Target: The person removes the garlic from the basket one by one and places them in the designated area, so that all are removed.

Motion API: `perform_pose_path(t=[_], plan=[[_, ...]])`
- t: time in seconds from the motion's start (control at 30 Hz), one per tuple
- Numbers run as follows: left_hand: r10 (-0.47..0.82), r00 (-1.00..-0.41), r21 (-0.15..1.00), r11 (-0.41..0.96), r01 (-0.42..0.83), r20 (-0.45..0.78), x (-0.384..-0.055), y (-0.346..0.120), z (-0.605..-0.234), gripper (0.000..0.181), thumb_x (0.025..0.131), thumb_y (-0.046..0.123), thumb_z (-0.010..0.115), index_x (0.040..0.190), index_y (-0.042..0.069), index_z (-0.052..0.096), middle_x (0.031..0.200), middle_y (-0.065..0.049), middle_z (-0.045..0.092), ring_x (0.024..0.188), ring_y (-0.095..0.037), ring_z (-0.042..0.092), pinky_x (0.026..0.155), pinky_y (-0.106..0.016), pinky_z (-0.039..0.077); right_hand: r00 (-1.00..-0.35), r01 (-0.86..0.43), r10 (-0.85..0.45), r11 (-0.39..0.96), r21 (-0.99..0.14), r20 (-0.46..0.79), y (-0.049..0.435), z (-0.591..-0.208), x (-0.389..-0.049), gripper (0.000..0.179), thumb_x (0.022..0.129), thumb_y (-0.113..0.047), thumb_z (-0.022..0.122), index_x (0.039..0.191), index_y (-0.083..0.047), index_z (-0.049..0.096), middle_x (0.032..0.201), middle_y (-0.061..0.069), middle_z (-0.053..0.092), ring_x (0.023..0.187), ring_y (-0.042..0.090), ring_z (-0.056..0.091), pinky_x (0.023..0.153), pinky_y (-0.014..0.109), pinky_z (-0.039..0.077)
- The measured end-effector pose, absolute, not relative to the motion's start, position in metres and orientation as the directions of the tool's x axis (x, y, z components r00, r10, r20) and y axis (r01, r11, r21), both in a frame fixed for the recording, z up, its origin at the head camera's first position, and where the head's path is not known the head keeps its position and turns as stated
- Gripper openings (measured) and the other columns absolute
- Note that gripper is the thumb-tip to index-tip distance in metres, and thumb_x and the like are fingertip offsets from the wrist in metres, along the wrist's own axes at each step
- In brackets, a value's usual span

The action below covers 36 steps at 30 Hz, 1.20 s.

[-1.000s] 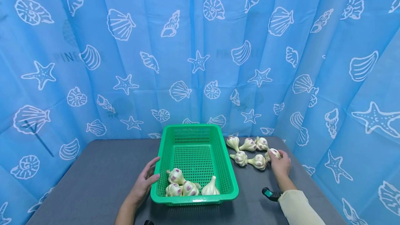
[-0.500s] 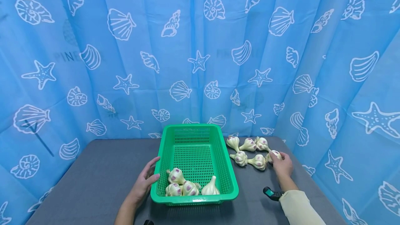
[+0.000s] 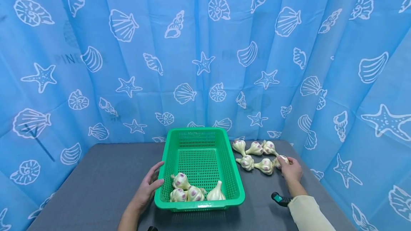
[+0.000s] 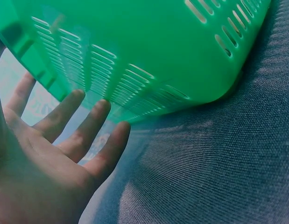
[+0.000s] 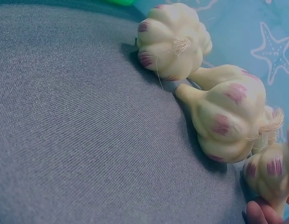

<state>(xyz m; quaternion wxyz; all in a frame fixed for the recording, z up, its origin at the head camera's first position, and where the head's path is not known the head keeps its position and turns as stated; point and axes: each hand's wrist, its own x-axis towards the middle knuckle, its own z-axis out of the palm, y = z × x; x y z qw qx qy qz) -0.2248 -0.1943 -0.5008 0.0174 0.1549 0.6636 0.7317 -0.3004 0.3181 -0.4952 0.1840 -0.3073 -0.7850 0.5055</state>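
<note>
Right hand (image 3: 291, 171): edging slightly rightward since a second ago; basketed bulbs staying put.
Held garlic bulb (image 5: 264, 171): showing cream skin, purple-streaked lobes, tapering stem.
Bulb position: sitting at near row's right end, between thumb and fingers; fingertips lying beside stem.
Right grip: pinching that bulb.
Left hand (image 3: 146, 188): spreading its fingers, fingertips meeting side of green plastic basket (image 3: 199, 204).
Basketed bulbs (image 3: 195, 193): four, resting at near end.
Loose bulbs (image 5: 228, 119): five, lying on gray cloth (image 5: 111, 135), right of basket.

The head view faces forward and down, green basket (image 3: 183, 205) at six o'clock. Both wrist views, close in, share grey cloth (image 4: 214, 158).
</note>
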Motion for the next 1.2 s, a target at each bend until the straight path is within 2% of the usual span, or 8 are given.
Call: perform_pose_path(t=[0.23, 0.57, 0.8, 1.03, 1.2], plan=[[0.228, -0.953, 0.977, -0.118, 0.178, 0.201, -0.2259, -0.1946, -0.5029, 0.06, 0.099, 0.008, 0.048, 0.154, 0.009, 0.023, 0.15, -0.027, 0.026, 0.134, -0.045, 0.031, 0.091, -0.032, 0.047, -0.738, 0.297, 0.675, 0.32, -0.9, -0.003, 0.3193, -0.499, -0.3, 0.061, 0.091, -0.04, 0.066, 0.129, 0.005, 0.053, 0.116, 0.024, 0.058, 0.066, 0.013, 0.056, 0.05, 0.023, 0.044], [0.216, -0.958, 0.98, -0.104, 0.168, 0.187, -0.2265, -0.194, -0.505, 0.06, 0.099, 0.009, 0.049, 0.154, 0.011, 0.024, 0.15, -0.024, 0.028, 0.13, -0.031, 0.038, 0.091, -0.033, 0.047, -0.74, 0.305, 0.672, 0.302, -0.903, -0.025, 0.3217, -0.5022, -0.2987, 0.065, 0.092, -0.044, 0.063, 0.131, 0.005, 0.051, 0.115, 0.022, 0.057, 0.065, 0.013, 0.057, 0.05, 0.023, 0.045], [0.234, -0.952, 0.979, -0.104, 0.175, 0.195, -0.2252, -0.1953, -0.5022, 0.059, 0.1, 0.008, 0.047, 0.154, 0.009, 0.023, 0.15, -0.026, 0.026, 0.133, -0.04, 0.032, 0.091, -0.032, 0.046, -0.742, 0.308, 0.668, 0.275, -0.911, -0.049, 0.3219, -0.503, -0.2994, 0.064, 0.093, -0.042, 0.064, 0.135, 0.004, 0.049, 0.12, 0.023, 0.055, 0.066, 0.013, 0.057, 0.049, 0.022, 0.045], [0.243, -0.949, 0.977, -0.118, 0.177, 0.201, -0.2258, -0.1967, -0.5014, 0.06, 0.1, 0.007, 0.046, 0.154, 0.008, 0.021, 0.15, -0.028, 0.026, 0.133, -0.045, 0.03, 0.09, -0.032, 0.047, -0.768, 0.286, 0.639, 0.28, -0.916, -0.044, 0.3239, -0.504, -0.2972, 0.068, 0.092, -0.046, 0.063, 0.135, 0.005, 0.047, 0.118, 0.023, 0.054, 0.067, 0.014, 0.058, 0.048, 0.021, 0.045], [0.229, -0.955, 0.98, -0.105, 0.167, 0.187, -0.2271, -0.1963, -0.5037, 0.06, 0.099, 0.008, 0.048, 0.154, 0.01, 0.023, 0.15, -0.026, 0.027, 0.132, -0.036, 0.036, 0.09, -0.032, 0.047, -0.778, 0.267, 0.627, 0.277, -0.923, -0.036, 0.3255, -0.505, -0.2976, 0.069, 0.091, -0.046, 0.063, 0.135, 0.005, 0.047, 0.118, 0.023, 0.053, 0.064, 0.011, 0.057, 0.047, 0.021, 0.044]])
